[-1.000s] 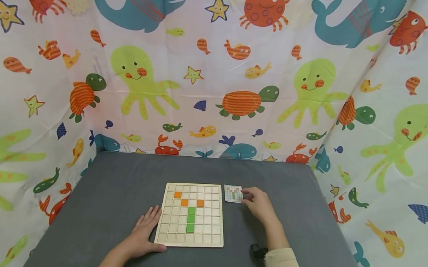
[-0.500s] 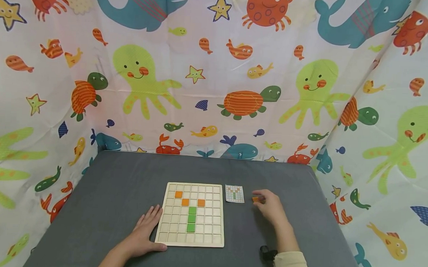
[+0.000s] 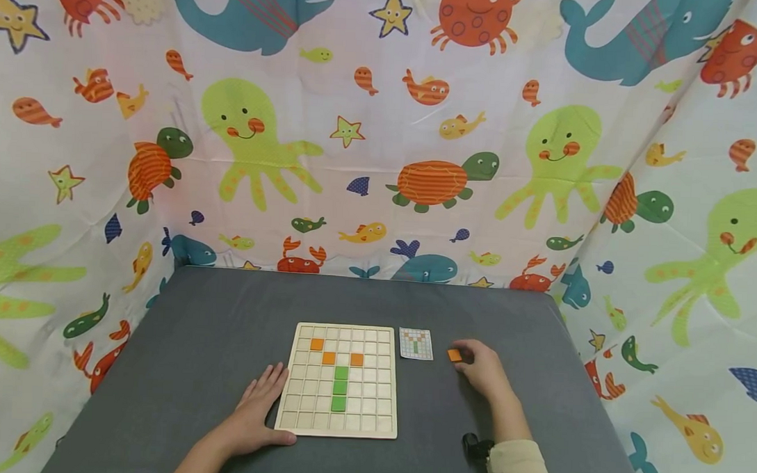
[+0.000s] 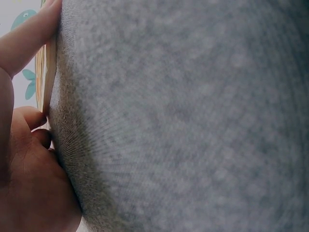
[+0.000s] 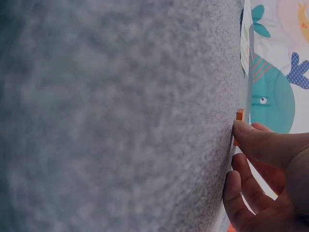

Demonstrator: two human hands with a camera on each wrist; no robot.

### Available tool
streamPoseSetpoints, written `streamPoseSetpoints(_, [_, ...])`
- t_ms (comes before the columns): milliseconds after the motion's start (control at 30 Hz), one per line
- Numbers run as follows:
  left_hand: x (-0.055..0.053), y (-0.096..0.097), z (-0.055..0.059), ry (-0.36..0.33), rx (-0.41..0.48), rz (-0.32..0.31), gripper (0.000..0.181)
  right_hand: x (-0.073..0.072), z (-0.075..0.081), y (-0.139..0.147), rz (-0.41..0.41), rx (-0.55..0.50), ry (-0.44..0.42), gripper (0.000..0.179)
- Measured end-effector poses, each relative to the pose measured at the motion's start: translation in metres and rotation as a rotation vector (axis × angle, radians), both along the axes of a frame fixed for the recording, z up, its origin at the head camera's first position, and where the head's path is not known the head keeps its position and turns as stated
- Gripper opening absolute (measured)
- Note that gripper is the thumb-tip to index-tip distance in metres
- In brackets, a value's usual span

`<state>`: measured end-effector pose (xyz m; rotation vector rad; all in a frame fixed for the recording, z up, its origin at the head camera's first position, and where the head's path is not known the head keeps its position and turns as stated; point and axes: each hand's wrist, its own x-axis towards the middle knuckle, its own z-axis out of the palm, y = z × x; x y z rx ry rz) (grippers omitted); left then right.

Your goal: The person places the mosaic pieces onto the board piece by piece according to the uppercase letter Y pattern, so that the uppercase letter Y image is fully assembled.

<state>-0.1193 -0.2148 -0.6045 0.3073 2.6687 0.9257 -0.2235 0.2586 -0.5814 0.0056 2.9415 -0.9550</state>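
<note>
A wooden grid board lies on the table, bearing three orange tiles and a column of green tiles. My left hand rests against its left side, fingers extended along the edge and thumb at the near corner. In the left wrist view, the thumb touches the board's edge. To the right of a small printed pattern card, my right hand pinches a loose orange tile at the tabletop. The right wrist view shows the thumb on this tile, covering part of it.
The grey tabletop holds the board and card near its middle. A curtain printed with sea animals stands behind the table and along both sides. A black strap or device is on the right wrist.
My right hand has moved from the card's right edge farther right. An orange tile, not visible a second ago, now shows at its fingertips. The left hand stays at the board.
</note>
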Motion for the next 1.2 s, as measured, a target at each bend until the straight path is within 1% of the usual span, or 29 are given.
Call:
streamPoseSetpoints(267, [0.001, 0.0, 0.001, -0.007, 0.011, -0.001, 0.132, -0.003, -0.001, -0.003, -0.01, 0.013, -0.022, 0.027])
streamPoseSetpoints(433, [0.003, -0.001, 0.002, 0.001, 0.009, -0.008, 0.132, -0.004, -0.001, -0.004, -0.006, 0.035, -0.048, 0.023])
streamPoseSetpoints(567, [0.002, -0.001, 0.001, 0.006, 0.002, -0.011, 0.132, -0.003, 0.003, -0.005, 0.006, 0.051, 0.0, 0.025])
streamPoseSetpoints(733, [0.001, -0.001, 0.001, 0.002, 0.009, -0.013, 0.133, 0.0, 0.014, -0.013, 0.024, 0.021, 0.073, 0.028])
streamPoseSetpoints(833, [0.002, 0.0, 0.001, -0.007, 0.023, -0.011, 0.132, 0.0, 0.021, -0.02, 0.047, 0.012, 0.097, 0.028])
streamPoseSetpoints(1000, [0.001, -0.001, 0.001, -0.007, 0.016, -0.01, 0.132, -0.002, 0.029, -0.032, 0.083, 0.009, 0.139, 0.027])
streamPoseSetpoints(1100, [0.0, -0.001, 0.001, -0.006, 0.013, -0.008, 0.132, -0.002, 0.032, -0.039, 0.101, -0.008, 0.157, 0.026])
streamPoseSetpoints(1200, [0.0, 0.0, 0.002, -0.011, 0.013, -0.008, 0.132, -0.003, 0.032, -0.046, 0.106, -0.008, 0.157, 0.025])
